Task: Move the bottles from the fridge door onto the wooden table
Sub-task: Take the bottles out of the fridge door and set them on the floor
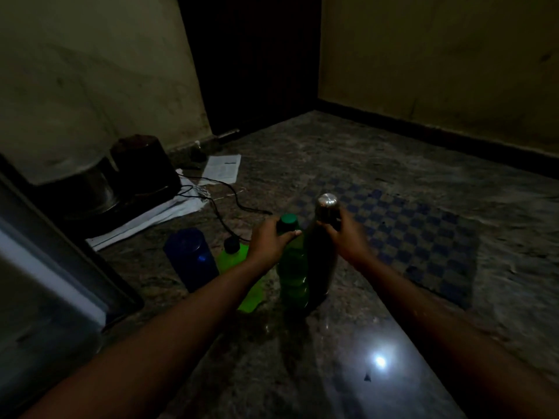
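The room is dim. My left hand (267, 241) grips the neck of a green plastic bottle (292, 267) just below its green cap. My right hand (344, 234) grips the upper part of a dark steel bottle (322, 255) with a shiny rounded cap. Both bottles stand upright, side by side, with their bases near the stone floor (332, 343). Left of them stand a dark blue bottle (190, 258) and a bright green bottle (231, 255) with a black cap, partly hidden behind my left forearm.
A grey fridge body (45, 282) fills the lower left. Behind it sit a dark appliance (142, 167) on white papers (181, 207), with black cords (223, 204) trailing over the floor. A blue checked mat (408, 237) lies right of the bottles. A dark doorway (251, 62) is ahead.
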`<state>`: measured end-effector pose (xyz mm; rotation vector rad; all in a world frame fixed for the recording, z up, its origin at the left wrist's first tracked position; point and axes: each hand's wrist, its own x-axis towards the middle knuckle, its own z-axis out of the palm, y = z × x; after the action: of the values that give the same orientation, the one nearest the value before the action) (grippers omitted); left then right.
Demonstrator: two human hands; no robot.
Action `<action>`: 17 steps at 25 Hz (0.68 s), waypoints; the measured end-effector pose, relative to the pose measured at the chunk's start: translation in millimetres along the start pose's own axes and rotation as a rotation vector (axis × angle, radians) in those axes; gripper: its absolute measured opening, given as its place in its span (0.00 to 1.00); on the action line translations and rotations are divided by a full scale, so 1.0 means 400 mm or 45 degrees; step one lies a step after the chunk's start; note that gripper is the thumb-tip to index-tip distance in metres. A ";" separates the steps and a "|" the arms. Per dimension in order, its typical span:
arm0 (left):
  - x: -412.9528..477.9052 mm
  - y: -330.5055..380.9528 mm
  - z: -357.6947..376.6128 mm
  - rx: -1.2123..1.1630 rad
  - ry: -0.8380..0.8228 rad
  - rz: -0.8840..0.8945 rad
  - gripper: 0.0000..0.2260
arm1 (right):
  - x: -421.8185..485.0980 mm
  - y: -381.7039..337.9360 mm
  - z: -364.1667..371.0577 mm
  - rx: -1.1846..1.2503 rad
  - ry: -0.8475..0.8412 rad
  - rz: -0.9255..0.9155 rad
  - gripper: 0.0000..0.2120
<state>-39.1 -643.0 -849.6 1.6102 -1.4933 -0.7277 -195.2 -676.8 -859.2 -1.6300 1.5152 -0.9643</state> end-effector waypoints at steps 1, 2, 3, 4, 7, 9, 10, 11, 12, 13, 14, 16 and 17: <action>0.032 -0.005 0.001 0.034 0.010 -0.010 0.17 | 0.023 0.001 0.007 -0.001 0.007 -0.003 0.21; 0.063 -0.007 -0.004 0.079 0.014 -0.020 0.17 | 0.044 -0.002 0.012 -0.006 0.015 -0.009 0.20; 0.094 -0.008 -0.011 0.131 0.017 -0.022 0.18 | 0.064 -0.006 0.018 -0.010 0.020 -0.022 0.20; 0.123 -0.007 -0.020 0.180 0.017 -0.026 0.18 | 0.081 -0.011 0.024 -0.017 0.016 -0.040 0.20; 0.203 -0.016 -0.051 0.330 -0.032 -0.012 0.20 | 0.122 -0.028 0.051 -0.022 -0.053 -0.081 0.21; 0.239 -0.029 -0.073 0.454 -0.076 0.043 0.22 | 0.143 -0.038 0.068 -0.069 -0.070 -0.095 0.21; 0.252 -0.038 -0.086 0.516 -0.077 0.064 0.22 | 0.155 -0.041 0.080 -0.077 -0.082 -0.093 0.21; 0.264 -0.046 -0.100 0.573 -0.070 0.072 0.22 | 0.166 -0.043 0.093 -0.077 -0.100 -0.095 0.21; 0.273 -0.054 -0.111 0.622 -0.065 0.068 0.22 | 0.173 -0.046 0.104 -0.075 -0.119 -0.102 0.21; 0.280 -0.063 -0.123 0.662 -0.066 0.056 0.21 | 0.177 -0.047 0.116 -0.069 -0.133 -0.103 0.21; 0.286 -0.073 -0.133 0.698 -0.075 0.042 0.20 | 0.181 -0.046 0.128 -0.052 -0.137 -0.094 0.21; 0.286 -0.088 -0.138 0.746 -0.124 0.022 0.21 | 0.182 -0.042 0.147 -0.022 -0.123 -0.077 0.21; 0.283 -0.097 -0.136 0.742 -0.140 0.010 0.21 | 0.181 -0.043 0.154 -0.021 -0.117 -0.080 0.21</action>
<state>42.3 -745.9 -842.8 2.0078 -1.9088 -0.3933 -130.2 -747.4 -869.2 -1.7187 1.4214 -0.8995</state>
